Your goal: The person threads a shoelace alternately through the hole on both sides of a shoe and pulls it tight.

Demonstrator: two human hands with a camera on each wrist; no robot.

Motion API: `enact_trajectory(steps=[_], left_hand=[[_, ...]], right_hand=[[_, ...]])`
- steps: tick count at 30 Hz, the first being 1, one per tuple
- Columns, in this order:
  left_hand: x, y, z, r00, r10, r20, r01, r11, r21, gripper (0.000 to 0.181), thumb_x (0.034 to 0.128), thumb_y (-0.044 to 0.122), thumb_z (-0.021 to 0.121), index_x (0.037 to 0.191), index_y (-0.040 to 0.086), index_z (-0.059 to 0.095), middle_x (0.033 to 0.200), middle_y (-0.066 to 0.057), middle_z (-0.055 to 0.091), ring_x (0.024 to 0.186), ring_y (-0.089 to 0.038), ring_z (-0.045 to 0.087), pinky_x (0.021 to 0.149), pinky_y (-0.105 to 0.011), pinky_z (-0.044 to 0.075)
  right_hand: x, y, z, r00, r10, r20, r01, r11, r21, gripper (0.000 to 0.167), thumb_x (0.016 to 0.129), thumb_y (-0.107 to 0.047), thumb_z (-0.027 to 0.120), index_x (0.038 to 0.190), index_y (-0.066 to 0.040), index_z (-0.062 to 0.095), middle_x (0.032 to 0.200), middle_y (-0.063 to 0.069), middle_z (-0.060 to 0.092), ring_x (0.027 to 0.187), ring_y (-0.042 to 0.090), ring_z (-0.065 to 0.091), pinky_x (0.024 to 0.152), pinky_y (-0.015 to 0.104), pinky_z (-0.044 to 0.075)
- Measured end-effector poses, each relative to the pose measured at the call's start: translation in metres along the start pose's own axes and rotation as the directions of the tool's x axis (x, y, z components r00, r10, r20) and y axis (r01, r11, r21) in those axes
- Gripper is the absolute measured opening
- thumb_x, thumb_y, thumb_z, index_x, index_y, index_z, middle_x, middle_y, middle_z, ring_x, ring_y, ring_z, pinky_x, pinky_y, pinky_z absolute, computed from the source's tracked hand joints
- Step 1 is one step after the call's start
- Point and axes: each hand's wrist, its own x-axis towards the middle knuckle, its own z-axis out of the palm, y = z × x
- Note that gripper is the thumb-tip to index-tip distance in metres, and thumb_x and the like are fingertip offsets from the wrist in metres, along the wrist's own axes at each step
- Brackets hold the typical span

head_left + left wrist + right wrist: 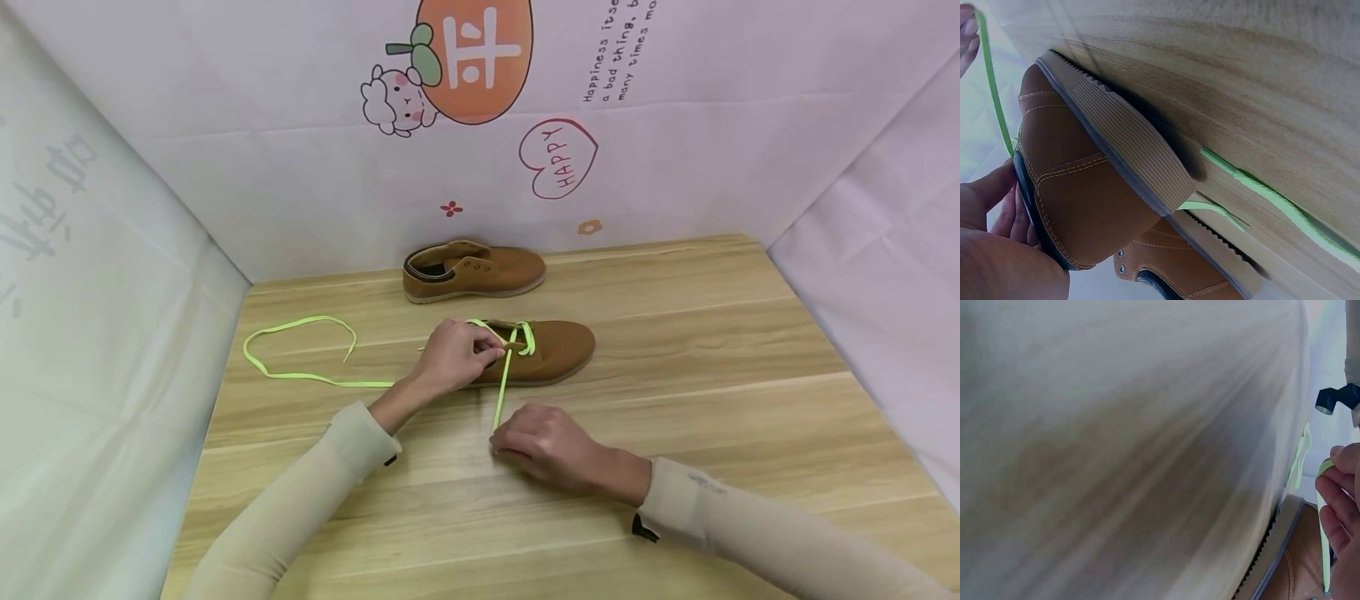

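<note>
A brown lace-up shoe (566,348) lies on the wooden table with its toe to the right. Bright green shoelace crosses its front eyelets. My left hand (453,357) grips the shoe's near eyelet flap, thumb outside and fingers reaching into the opening, as the left wrist view shows beside the heel (1079,206). Nearer the table's front, my right hand (551,446) pinches one end of the green shoelace (503,392), pulled straight from the near flap. In the right wrist view this lace (1324,544) runs between thumb and forefinger. My left fingertips are partly hidden.
A second brown shoe (498,271), with bare eyelets, stands behind by the white printed backdrop (300,192). The loose lace length (255,354) curves across the table on the left. White cloth walls border both sides of the wooden table (712,375).
</note>
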Motion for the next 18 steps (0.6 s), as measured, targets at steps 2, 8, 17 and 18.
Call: enact_trajectory(steps=[2, 8, 17, 18], left_hand=[[-0.0008, -0.0001, 0.0002, 1.000, 0.002, -0.001, -0.002, 1.000, -0.005, 0.008, 0.0964, 0.019, 0.080, 0.094, 0.013, 0.085, 0.080, 0.006, 0.077, 0.070, -0.003, 0.066, 0.068, -0.024, 0.053], [-0.0012, -0.0006, 0.0006, 1.000, 0.009, -0.012, -0.009, 1.000, -0.009, 0.007, 0.0957, 0.019, 0.080, 0.094, 0.013, 0.084, 0.080, 0.006, 0.077, 0.069, -0.002, 0.065, 0.067, -0.024, 0.053], [-0.0013, 0.0003, 0.0007, 1.000, 0.023, -0.018, -0.023, 1.000, 0.008, 0.006, 0.0943, 0.020, 0.082, 0.093, 0.014, 0.084, 0.081, 0.007, 0.078, 0.071, -0.002, 0.068, 0.068, -0.023, 0.054], [-0.0013, 0.0001, 0.0008, 1.000, 0.025, -0.015, -0.024, 1.000, 0.007, 0.006, 0.0944, 0.020, 0.081, 0.093, 0.014, 0.084, 0.081, 0.007, 0.078, 0.072, -0.002, 0.068, 0.068, -0.023, 0.054]], right_hand=[[-0.0009, -0.0009, 0.0020, 1.000, 0.012, 0.014, -0.012, 1.000, -0.007, 0.013, 0.085, -0.001, 0.085, 0.093, -0.008, 0.077, 0.095, -0.003, 0.079, 0.091, 0.011, 0.075, 0.085, 0.030, 0.060], [-0.0002, 0.0005, 0.0042, 0.999, 0.037, 0.039, -0.036, 0.999, -0.032, 0.014, 0.085, -0.003, 0.085, 0.093, -0.010, 0.077, 0.093, -0.005, 0.078, 0.089, 0.009, 0.074, 0.084, 0.030, 0.060], [0.0062, 0.0010, 0.0001, 0.992, 0.082, 0.092, -0.078, 0.995, -0.056, 0.010, 0.089, -0.003, 0.081, 0.094, -0.010, 0.078, 0.093, -0.003, 0.077, 0.091, 0.011, 0.073, 0.086, 0.032, 0.059], [0.0065, 0.0011, 0.0002, 0.992, 0.084, 0.098, -0.078, 0.995, -0.059, 0.010, 0.089, -0.002, 0.081, 0.094, -0.010, 0.077, 0.093, -0.004, 0.076, 0.091, 0.011, 0.073, 0.086, 0.033, 0.059]])
